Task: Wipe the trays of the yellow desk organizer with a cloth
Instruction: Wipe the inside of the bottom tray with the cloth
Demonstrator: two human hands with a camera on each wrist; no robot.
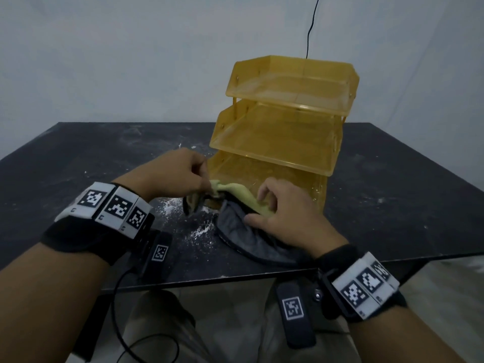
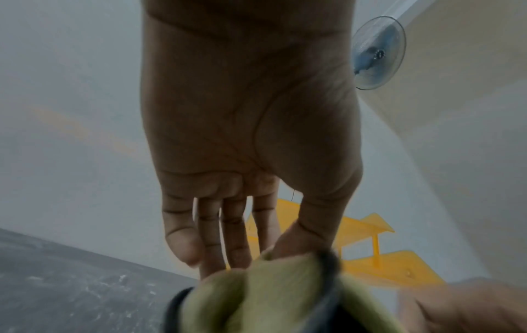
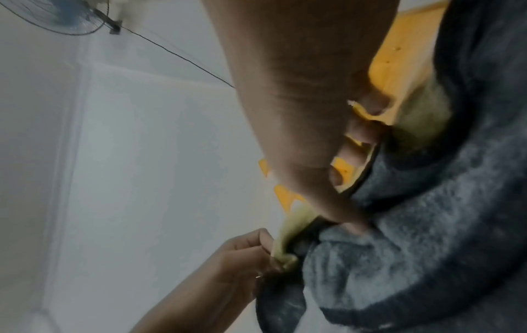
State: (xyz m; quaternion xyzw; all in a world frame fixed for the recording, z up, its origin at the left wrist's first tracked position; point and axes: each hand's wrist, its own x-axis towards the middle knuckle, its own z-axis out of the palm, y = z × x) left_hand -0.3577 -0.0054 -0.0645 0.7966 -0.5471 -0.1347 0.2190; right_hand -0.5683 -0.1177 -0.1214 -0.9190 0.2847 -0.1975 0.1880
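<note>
The yellow desk organizer (image 1: pixel 277 132) has three stacked translucent trays and stands on the black table (image 1: pixel 78 158). A cloth (image 1: pixel 241 231), grey on one side and yellow-green on the other, lies bunched against the front of the bottom tray. My left hand (image 1: pixel 205 187) pinches one yellow-green corner of it, thumb against fingers. My right hand (image 1: pixel 262 208) grips a fold of the cloth, fingers curled over the yellow-green edge and thumb on the grey side. The left wrist view shows the left hand (image 2: pixel 271 250) pinching the cloth (image 2: pixel 256 297). The right wrist view shows the right hand (image 3: pixel 356 180) in the cloth (image 3: pixel 427 247).
White powder (image 1: pixel 199 229) is scattered on the table in front of the organizer, between my hands. The table's front edge (image 1: pixel 209 280) lies just under my wrists. A black cable (image 1: pixel 311 27) hangs down the wall behind the organizer. A wall fan (image 2: pixel 376 51) is high up.
</note>
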